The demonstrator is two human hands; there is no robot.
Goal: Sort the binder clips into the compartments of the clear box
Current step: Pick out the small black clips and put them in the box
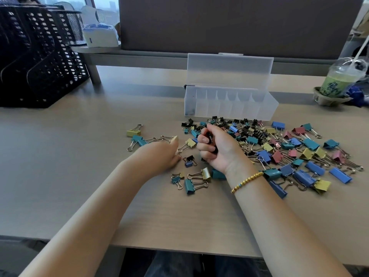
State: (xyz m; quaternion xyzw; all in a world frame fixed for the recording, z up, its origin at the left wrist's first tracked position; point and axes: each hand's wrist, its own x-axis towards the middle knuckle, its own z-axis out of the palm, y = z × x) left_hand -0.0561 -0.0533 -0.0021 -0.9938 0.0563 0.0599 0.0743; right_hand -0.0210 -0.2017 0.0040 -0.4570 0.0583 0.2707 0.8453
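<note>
Right hand (214,148) fists black clips (210,136) beside the pile (279,144) before the box (229,104); left hand (159,154) rests flat, relaxed.

No text can be read. The cup (339,80) at the bench's (79,156) far right corner bears dark print, too blurred to make out.

Wood desk (60,176) w/ brown partition (229,23) behind, window (99,3) top left, daylight.

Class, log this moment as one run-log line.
right hand: grips black binder clips | left hand: on table | clear box: open
</note>
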